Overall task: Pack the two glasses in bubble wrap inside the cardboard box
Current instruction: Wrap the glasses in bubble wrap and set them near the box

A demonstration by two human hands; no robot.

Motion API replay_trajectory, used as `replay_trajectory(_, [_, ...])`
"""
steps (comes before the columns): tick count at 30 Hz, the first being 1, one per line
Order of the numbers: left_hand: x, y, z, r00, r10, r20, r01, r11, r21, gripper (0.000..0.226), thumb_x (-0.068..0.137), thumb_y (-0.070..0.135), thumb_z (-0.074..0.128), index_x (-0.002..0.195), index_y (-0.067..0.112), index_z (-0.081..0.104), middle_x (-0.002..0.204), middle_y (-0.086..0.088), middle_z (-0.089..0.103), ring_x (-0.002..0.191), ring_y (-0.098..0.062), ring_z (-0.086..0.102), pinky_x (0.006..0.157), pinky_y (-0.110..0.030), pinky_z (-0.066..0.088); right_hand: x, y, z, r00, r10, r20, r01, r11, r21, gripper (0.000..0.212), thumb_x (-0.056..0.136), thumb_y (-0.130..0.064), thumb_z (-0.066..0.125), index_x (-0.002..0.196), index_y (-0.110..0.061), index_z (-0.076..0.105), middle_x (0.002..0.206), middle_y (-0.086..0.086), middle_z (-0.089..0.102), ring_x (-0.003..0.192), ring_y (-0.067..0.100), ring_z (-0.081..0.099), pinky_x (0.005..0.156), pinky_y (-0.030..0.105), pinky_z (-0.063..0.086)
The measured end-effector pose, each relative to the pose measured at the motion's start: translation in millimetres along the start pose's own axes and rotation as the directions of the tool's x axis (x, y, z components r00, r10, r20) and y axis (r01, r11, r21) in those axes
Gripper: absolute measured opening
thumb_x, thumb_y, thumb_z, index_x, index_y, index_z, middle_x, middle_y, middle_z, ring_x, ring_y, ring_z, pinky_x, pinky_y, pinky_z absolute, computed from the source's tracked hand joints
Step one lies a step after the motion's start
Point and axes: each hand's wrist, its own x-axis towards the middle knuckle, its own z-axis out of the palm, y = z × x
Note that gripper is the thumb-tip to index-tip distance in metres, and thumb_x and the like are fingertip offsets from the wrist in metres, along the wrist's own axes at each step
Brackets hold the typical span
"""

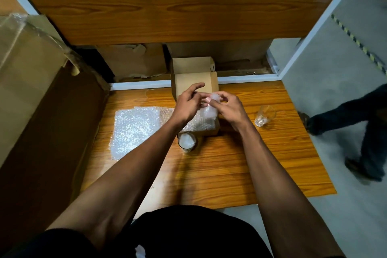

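Along the left edge of the wooden table (230, 165) stands a large cardboard carton (31, 90) partly covered in plastic film, well apart from the work. Near the far edge of the table, at its middle, sits the small cardboard box (194, 81) with its flaps up, open toward the person so that both hands can reach into it. A flat sheet of bubble wrap (134, 130) lies on the table just left of the box, probably kept ready for the next glass. Just in front of the box's near side stands one glass (186, 142), upright, with something pale and crumpled inside it, likely bubble wrap stuffed in as padding. A second glass (265, 115) stands bare near the right edge, well apart from the box and not yet wrapped. Over the box, the left hand (188, 103) and the right hand (227, 107) meet on a wad of bubble wrap (207, 115) that hangs into the box; the fingers of each are curled and pinching its upper end, apparently to shape it as lining. Whether it encloses anything cannot be told.
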Motion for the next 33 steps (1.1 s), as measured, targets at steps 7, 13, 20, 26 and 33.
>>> replay_trajectory(7, [5, 1, 10, 0.992, 0.126, -0.018, -0.119, 0.968, 0.221, 0.044, 0.095, 0.012, 0.076, 0.135, 0.025, 0.065, 0.121, 0.004, 0.068, 0.097, -0.015, 0.068, 0.075, -0.035, 0.062, 2, 3, -10, 0.989, 0.087, -0.121, -0.063, 0.979, 0.193, 0.038, 0.09, 0.0, 0.074, 0.125, -0.014, 0.07, 0.119, 0.004, 0.072, 0.109, 0.022, 0.072, 0.085, 0.042, 0.064])
replay_trajectory(13, [11, 5, 21, 0.989, -0.084, 0.12, 0.07, 0.991, 0.115, 0.025, 0.096, 0.006, 0.074, 0.12, 0.014, 0.07, 0.112, -0.005, 0.066, 0.099, -0.023, 0.071, 0.071, -0.028, 0.06, -11, 4, -31, 0.994, 0.094, -0.054, -0.076, 0.96, 0.269, 0.03, 0.093, 0.005, 0.069, 0.111, -0.019, 0.072, 0.118, 0.006, 0.071, 0.102, 0.023, 0.073, 0.067, 0.034, 0.063])
replay_trajectory(20, [8, 0, 50, 0.994, -0.064, 0.087, 0.051, 0.988, 0.148, 0.022, 0.095, -0.003, 0.071, 0.1, 0.018, 0.073, 0.107, -0.003, 0.069, 0.105, -0.031, 0.071, 0.078, -0.049, 0.067, -16, 23, -50, 0.982, 0.112, -0.149, -0.087, 0.982, 0.167, 0.031, 0.087, 0.002, 0.076, 0.088, -0.029, 0.076, 0.109, 0.002, 0.074, 0.102, 0.027, 0.073, 0.073, 0.045, 0.064])
replay_trajectory(26, [3, -1, 72, 0.991, 0.12, 0.058, -0.133, 0.92, 0.369, 0.019, 0.094, 0.009, 0.075, 0.101, 0.026, 0.07, 0.1, 0.006, 0.068, 0.09, -0.014, 0.066, 0.069, -0.026, 0.057, -18, 23, -61, 0.943, 0.053, -0.33, -0.094, 0.99, -0.109, 0.024, 0.078, -0.011, 0.088, 0.085, -0.031, 0.076, 0.094, -0.014, 0.072, 0.091, 0.011, 0.071, 0.075, 0.029, 0.063])
replay_trajectory(33, [-4, -3, 101, 0.964, 0.262, 0.047, -0.252, 0.845, 0.471, 0.021, 0.091, 0.008, 0.07, 0.097, 0.027, 0.062, 0.096, 0.002, 0.059, 0.084, -0.016, 0.059, 0.072, -0.035, 0.054, -22, 19, -69, 0.906, -0.087, -0.415, -0.063, 0.94, -0.335, 0.018, 0.081, -0.008, 0.086, 0.091, -0.019, 0.076, 0.089, -0.008, 0.07, 0.082, 0.006, 0.064, 0.054, 0.0, 0.038])
